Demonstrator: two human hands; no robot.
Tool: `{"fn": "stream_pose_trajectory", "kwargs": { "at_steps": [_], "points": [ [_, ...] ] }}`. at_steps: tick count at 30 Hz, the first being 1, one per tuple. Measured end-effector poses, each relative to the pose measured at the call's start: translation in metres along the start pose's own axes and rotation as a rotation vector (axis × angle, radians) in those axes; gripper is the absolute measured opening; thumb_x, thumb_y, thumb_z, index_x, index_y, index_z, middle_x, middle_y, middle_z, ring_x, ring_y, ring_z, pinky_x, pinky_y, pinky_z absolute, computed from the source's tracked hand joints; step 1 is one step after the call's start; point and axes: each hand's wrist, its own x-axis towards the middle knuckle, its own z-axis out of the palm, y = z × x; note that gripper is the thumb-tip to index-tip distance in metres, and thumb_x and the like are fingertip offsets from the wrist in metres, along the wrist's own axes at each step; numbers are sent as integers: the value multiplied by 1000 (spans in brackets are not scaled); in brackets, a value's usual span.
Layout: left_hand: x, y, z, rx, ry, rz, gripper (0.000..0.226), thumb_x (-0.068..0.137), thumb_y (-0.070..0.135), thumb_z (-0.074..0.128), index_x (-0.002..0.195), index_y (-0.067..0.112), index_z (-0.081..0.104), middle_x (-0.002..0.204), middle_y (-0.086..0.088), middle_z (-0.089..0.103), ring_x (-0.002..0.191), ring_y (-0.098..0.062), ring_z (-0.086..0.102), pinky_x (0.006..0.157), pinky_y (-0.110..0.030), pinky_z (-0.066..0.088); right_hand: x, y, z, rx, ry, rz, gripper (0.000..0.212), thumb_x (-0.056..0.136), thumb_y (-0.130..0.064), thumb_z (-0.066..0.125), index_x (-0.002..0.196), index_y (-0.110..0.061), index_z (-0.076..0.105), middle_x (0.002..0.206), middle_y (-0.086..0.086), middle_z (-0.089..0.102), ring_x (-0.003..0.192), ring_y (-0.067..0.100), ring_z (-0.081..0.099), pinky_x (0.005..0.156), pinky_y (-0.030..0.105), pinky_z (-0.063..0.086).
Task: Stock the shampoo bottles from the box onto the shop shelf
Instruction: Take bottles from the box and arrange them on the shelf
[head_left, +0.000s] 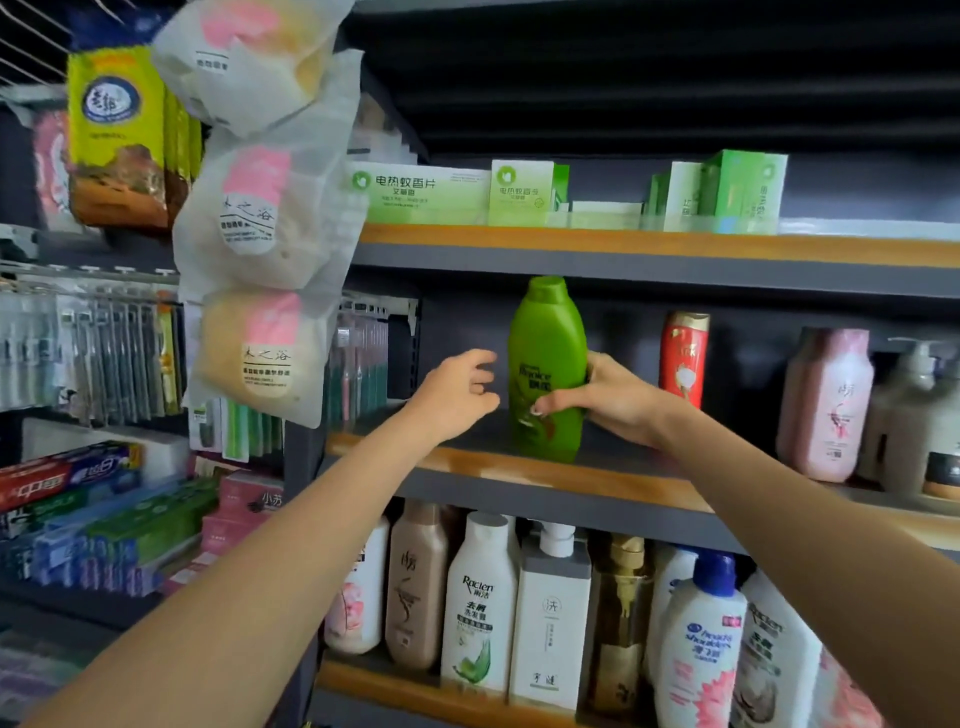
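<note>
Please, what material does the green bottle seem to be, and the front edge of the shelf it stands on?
Green bottle: probably plastic, smooth and slightly glossy, with soft highlights on its moulded body. Shelf edge: looks like wood or a wood-look strip, orange-brown and shiny; which one is unclear.

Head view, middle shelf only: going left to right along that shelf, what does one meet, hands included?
left hand → green shampoo bottle → right hand gripping it → red bottle → pink bottle → pump bottles at the right edge.
</note>
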Motion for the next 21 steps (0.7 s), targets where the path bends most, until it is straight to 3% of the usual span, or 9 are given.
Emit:
{"fn": "stream_pose_trajectory", "kwargs": {
  "at_steps": [4,9,10,12,14,16,17,18,21],
  "points": [
    [22,-14,6,19,-77,-78,75,83,5,66,145,14,25,139,-14,47,125,-28,49,107,-40,39,28,7,8,138,-43,25,53,77,13,64,125,-5,52,113,14,65,103,26,64,87,37,55],
    [28,-22,9,44,-6,-91,85,80,5,70,147,17,19,131,-12,53,116,-28,55,102,-43,44,39,23,18,325,-65,58,56,83,8,59,134,-7,44,122,16,61,107,27,62,89,40,55],
    [29,-25,9,46,3,-93,87,79,5,71,147,18,18,129,-12,54,114,-28,56,102,-43,44,41,27,18,303,-82,78,55,83,4,61,134,-8,44,123,14,61,109,27,62,91,39,54],
    [33,-28,4,44,31,-91,91,76,6,74,147,19,18,128,-12,54,114,-29,55,103,-44,42,41,26,16,11,-87,144,50,82,-8,68,128,-13,51,120,9,64,110,23,61,90,31,51],
    [63,-47,-2,32,54,-96,92,74,7,75,146,21,20,127,-12,55,116,-30,54,103,-44,42,74,36,18,-370,-31,223,42,76,-22,76,115,-17,61,97,3,68,88,16,64,69,21,49],
    [94,-63,-10,69,68,-107,90,76,8,74,146,22,19,130,-11,54,117,-30,54,104,-42,41,112,44,19,-449,44,239,35,73,-24,79,103,-15,63,65,-1,63,52,9,56,45,17,42],
    [98,-63,-12,102,72,-106,89,78,9,73,147,22,18,133,-10,52,119,-29,52,105,-39,40,118,43,21,-393,57,264,35,74,-20,79,103,-12,62,63,-1,64,43,7,55,40,16,43],
    [100,-63,-12,146,85,-91,88,79,10,71,147,21,17,136,-10,50,122,-29,50,105,-36,39,122,42,25,-318,61,292,38,74,-13,78,107,-8,61,74,3,68,44,7,59,41,17,48],
    [102,-67,-13,252,48,-93,87,83,9,67,149,20,11,139,-10,47,125,-28,47,103,-34,37,127,42,32,-138,67,371,52,73,1,76,120,-1,55,117,16,63,79,25,69,59,25,60]
  ]
}}
